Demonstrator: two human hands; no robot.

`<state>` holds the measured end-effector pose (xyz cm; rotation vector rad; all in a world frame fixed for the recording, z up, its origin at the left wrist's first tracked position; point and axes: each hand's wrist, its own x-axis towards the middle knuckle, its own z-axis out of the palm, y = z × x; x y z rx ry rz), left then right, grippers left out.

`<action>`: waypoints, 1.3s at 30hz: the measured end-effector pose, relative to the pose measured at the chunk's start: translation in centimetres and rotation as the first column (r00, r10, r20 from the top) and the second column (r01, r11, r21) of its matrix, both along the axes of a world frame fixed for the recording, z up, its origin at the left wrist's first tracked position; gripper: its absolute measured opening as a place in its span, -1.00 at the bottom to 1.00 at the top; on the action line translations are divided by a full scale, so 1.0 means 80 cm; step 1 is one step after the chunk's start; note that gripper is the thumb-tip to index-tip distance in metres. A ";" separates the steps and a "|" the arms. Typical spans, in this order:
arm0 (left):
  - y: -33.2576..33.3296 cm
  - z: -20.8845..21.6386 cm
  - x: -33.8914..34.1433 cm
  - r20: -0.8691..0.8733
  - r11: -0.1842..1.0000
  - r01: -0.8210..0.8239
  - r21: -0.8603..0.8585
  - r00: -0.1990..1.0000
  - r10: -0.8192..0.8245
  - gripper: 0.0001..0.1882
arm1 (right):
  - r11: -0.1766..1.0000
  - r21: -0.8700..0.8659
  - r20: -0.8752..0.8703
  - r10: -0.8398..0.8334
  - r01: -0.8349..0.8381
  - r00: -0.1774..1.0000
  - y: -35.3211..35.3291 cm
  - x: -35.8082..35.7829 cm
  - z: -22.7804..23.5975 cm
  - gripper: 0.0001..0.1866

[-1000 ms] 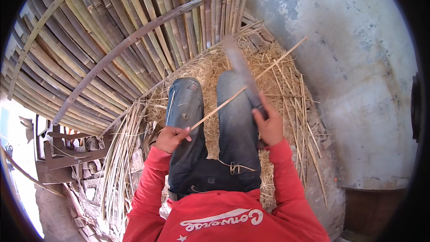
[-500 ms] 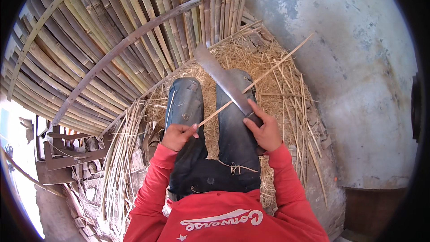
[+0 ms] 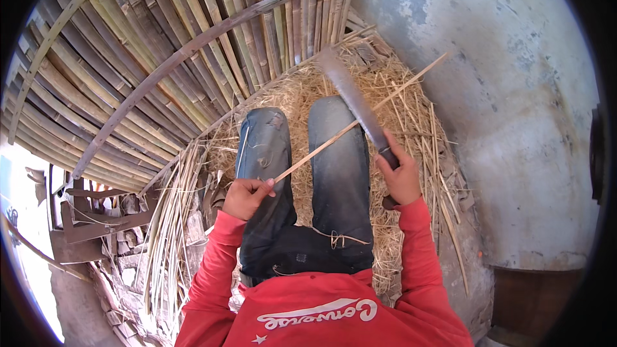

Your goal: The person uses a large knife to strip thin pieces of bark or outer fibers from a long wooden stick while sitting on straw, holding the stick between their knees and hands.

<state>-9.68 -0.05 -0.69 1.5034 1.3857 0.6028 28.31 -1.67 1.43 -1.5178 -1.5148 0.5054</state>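
Landmark: the jeans [image 3: 340, 186]. Left hand [image 3: 246, 198], over their left leg, pinches a thin pale strip [image 3: 321, 148]; the strip's near end is hidden in the fist. Strip runs slantwise above the jeans and out past the right knee. Right hand [image 3: 403, 177], just right of the jeans, is closed round the handle of a knife [image 3: 353, 99]; the fingers cover much of the handle. Blade lies across the strip near the right knee, hiding a short length; contact or gap, cannot tell. Blade tip blurred, beyond the knees. Shavings [image 3: 299, 96] show between and beyond the legs, partly covered by them. Left of the jeans: bundled strips [image 3: 168, 238], individual ends tangled. Far left beyond the jeans: slatted panel [image 3: 160, 58], cut off by the fisheye rim.
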 end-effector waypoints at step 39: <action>0.003 -0.003 0.006 -0.003 0.999 -0.024 0.044 1.000 0.025 -0.53 | 0.989 -0.147 -0.050 -0.002 -0.005 0.999 -0.014 -0.011 0.024 -0.34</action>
